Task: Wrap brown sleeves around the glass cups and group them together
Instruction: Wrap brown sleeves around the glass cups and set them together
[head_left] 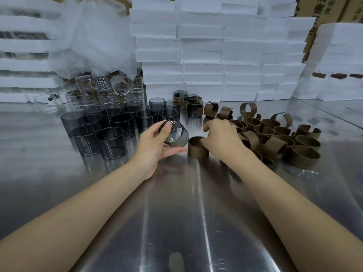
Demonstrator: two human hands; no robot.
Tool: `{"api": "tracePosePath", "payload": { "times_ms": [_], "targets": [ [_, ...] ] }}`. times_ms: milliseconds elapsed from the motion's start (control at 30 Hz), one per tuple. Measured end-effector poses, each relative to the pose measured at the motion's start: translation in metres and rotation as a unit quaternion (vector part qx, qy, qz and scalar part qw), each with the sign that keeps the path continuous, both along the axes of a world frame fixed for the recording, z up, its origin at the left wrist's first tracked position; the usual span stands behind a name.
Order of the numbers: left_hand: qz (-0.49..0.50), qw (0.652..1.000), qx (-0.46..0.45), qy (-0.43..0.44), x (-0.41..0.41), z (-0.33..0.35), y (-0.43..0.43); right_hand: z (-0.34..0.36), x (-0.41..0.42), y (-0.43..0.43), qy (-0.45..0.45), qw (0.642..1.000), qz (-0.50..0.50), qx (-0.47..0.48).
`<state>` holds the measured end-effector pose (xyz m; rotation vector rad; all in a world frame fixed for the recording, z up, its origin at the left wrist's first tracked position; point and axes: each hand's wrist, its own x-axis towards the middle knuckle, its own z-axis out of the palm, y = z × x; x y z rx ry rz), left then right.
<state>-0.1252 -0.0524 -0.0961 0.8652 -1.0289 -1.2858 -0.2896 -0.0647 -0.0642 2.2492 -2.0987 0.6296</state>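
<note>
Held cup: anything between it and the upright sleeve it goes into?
Nothing visible. The left hand holds the cup tilted right beside the sleeve; only the right hand, gripping the sleeve's rim, sits by the opening.

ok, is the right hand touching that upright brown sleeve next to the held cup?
Touching. The head view shows the right hand with its curled fingers on the rim of the brown sleeve, with no gap visible.

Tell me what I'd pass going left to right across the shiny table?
Bare dark glass cups → left hand → tilted cup it grips → standing brown sleeve → right hand → pile of loose brown sleeves.
</note>
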Motion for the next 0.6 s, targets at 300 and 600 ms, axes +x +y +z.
{"api": "tracePosePath", "payload": {
  "times_ms": [300, 600],
  "targets": [
    [-0.007, 0.999, 0.028, -0.015, 0.000, 0.000, -0.002, 0.014, -0.003, 0.002, -0.246, 0.961, 0.034, -0.122],
    [-0.036, 0.999, 0.010, -0.005, -0.003, 0.003, 0.002, 0.001, 0.014, 0.004, -0.251, 0.957, 0.082, -0.116]
  ]
}}
